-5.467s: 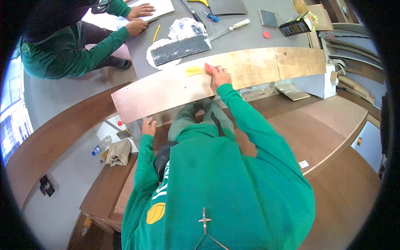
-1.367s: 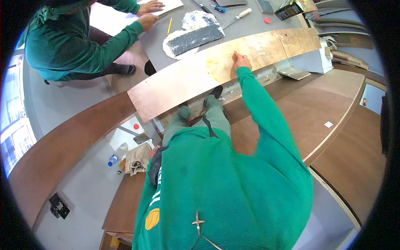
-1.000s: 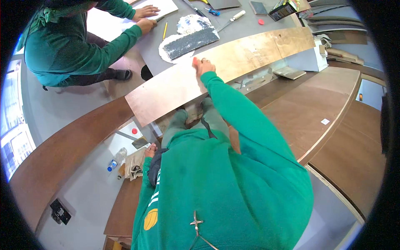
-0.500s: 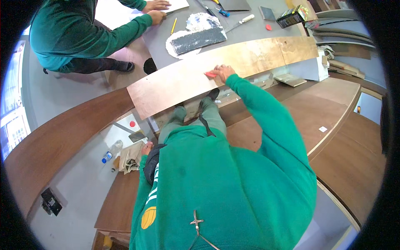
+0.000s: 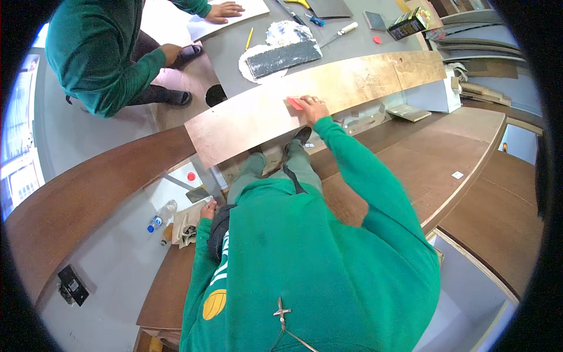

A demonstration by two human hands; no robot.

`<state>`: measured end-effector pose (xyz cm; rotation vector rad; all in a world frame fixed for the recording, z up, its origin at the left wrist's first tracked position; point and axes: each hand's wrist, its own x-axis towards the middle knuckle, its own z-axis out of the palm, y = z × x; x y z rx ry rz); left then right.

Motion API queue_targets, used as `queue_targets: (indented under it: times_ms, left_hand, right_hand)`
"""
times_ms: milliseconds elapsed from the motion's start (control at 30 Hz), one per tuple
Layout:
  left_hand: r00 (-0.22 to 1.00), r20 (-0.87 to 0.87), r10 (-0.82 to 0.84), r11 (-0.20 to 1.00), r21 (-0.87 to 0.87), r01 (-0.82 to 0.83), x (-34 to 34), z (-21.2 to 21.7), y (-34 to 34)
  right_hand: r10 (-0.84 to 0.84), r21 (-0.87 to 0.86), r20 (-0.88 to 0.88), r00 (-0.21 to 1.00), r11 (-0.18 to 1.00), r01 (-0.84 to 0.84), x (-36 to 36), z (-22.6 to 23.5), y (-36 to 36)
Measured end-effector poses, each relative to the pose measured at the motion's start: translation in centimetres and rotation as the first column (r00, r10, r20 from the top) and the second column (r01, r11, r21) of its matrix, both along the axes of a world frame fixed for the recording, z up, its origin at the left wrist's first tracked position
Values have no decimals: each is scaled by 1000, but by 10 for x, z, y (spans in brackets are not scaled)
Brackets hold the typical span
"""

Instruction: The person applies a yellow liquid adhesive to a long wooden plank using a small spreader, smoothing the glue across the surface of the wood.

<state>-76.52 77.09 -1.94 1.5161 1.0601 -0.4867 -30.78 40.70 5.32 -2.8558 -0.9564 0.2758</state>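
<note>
Board [image 5: 363,76] spreads either side of your right hand [image 5: 312,108], reaching over its near edge [image 5: 258,139], pinching a red scraper [image 5: 293,102]; left hand's [image 5: 208,209] hold unclear.

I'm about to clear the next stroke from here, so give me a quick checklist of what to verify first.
1. Right hand holding the red scraper: ok.
2. Scraper over the wooden panel: ok; firm contact, cannot tell.
3. Left hand steadying the panel: not ok, it is low, away from it.
4. Left hand empty: cannot tell, too small.
5. Co-worker's hand off the panel: ok, on the white sheet.
6. White-handled knife off the panel: ok, on the grey table.
</note>
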Motion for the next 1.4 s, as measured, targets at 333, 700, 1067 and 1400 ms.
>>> queue_targets:
  times_ms: [333,700,1067,1400]
  left_hand:
    - [995,34,91,984,-154,-85,-22,-24,25]
    - [997,-70,-42,998,42,45,-9,4,2]
    - [992,58,115,991,-78,-111,1,-7,7]
    - [991,-17,135,985,-105,-136,-12,-3,12]
  right_hand:
    - [5,48,40,999,999,-7,21,6,21]
    - [150,-93,-84,985,983,-158,-46,-6,-14]
    - [-13,108,46,999,994,8,-10,-3,38]
    - [-284,-113,-68,956,955,276,-14,-15,48]
